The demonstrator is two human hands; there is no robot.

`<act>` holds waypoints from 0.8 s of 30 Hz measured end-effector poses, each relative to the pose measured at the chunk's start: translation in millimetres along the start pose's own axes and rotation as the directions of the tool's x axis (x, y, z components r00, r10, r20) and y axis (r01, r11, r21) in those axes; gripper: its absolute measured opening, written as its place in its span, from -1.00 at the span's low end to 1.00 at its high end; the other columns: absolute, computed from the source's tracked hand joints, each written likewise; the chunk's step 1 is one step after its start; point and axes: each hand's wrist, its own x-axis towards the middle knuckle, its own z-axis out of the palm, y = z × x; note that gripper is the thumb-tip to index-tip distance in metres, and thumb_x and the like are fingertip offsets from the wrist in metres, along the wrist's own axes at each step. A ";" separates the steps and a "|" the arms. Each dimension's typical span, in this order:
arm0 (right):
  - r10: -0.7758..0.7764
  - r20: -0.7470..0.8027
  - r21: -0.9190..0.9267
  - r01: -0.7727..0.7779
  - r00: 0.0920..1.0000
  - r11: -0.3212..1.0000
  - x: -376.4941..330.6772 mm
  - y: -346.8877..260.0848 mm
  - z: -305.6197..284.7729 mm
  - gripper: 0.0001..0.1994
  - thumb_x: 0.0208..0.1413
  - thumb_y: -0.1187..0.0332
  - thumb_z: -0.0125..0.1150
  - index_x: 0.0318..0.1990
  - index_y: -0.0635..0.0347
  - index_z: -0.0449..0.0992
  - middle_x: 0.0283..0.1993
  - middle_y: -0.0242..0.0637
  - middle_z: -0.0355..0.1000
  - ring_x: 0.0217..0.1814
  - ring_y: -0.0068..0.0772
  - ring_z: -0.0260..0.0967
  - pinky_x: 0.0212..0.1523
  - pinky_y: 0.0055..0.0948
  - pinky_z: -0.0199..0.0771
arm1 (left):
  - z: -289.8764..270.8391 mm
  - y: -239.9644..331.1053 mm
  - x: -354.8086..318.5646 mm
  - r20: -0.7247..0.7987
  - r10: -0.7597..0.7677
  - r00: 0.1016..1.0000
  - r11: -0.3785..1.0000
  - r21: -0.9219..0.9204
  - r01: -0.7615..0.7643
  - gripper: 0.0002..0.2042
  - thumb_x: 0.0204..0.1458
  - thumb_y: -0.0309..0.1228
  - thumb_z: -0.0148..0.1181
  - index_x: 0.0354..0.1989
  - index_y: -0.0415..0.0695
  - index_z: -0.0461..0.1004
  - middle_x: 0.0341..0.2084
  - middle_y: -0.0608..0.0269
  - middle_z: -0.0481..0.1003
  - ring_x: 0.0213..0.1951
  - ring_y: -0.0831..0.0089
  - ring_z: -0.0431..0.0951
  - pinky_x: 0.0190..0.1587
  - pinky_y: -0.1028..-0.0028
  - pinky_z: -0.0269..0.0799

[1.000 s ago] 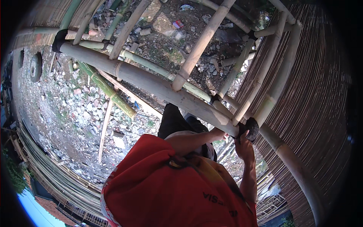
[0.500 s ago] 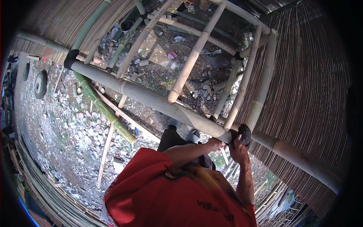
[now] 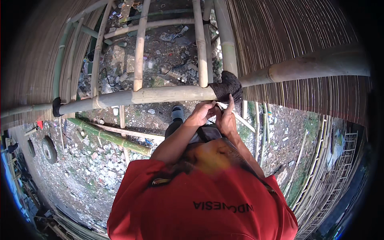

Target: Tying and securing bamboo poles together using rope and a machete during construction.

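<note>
Two hands up at the big horizontal pole (image 3: 160,95). Left hand (image 3: 203,114) curls closed, pinching a pale strip (image 3: 240,119) just under the black binding (image 3: 228,89); right hand (image 3: 228,118) presses against it, fingers upright, touching the binding's lower edge. Second black binding (image 3: 57,107) sits at the pole's left end. Three uprights (image 3: 140,44) meet the pole from above. One tyre (image 3: 49,149) lies on rubble below.

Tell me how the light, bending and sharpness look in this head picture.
Head view: daylight on the rubble ground, shade over the hands and dark binding; the big bamboo pole bows from fisheye bending; black corners ring the picture; the middle is sharp, the rim soft; no strong glare.
</note>
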 end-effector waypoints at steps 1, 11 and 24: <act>-0.027 -0.054 0.026 0.028 0.998 0.999 -1.7 10.4 6.5 -0.10 0.31 0.27 0.17 0.52 0.17 -0.43 -0.48 0.25 0.53 -0.42 0.40 0.54 -0.41 0.13 0.48 | -0.8 -1.4 3.2 0.020 0.032 0.999 0.998 0.055 -0.033 -0.86 0.29 -0.36 0.20 -0.07 -0.06 0.60 -0.30 0.39 0.61 -0.23 0.50 0.61 -0.15 0.43 0.54; -0.066 -0.254 -0.114 0.038 0.965 0.993 -19.9 38.3 26.9 -0.71 0.29 0.22 0.18 -0.20 0.34 0.38 -0.46 0.25 0.52 -0.43 0.33 0.54 -0.40 0.12 0.54 | 10.2 -6.3 7.3 -0.164 -0.019 0.986 0.997 0.075 0.031 -0.91 0.25 -0.35 0.29 -0.16 -0.03 0.57 -0.33 0.41 0.57 -0.33 0.56 0.55 -0.19 0.48 0.53; 0.266 0.566 0.823 -0.515 0.781 -0.240 -12.9 33.3 23.4 -0.64 0.48 0.16 -0.10 -0.32 0.20 0.43 -0.52 -0.41 0.25 -0.62 -0.58 0.11 -0.71 -0.53 -0.01 | 1.5 11.8 17.7 -0.252 -0.112 0.961 0.957 0.233 0.173 -0.75 0.34 -0.14 0.16 -0.03 -0.02 0.56 -0.10 0.31 0.59 -0.10 0.39 0.57 0.04 0.30 0.53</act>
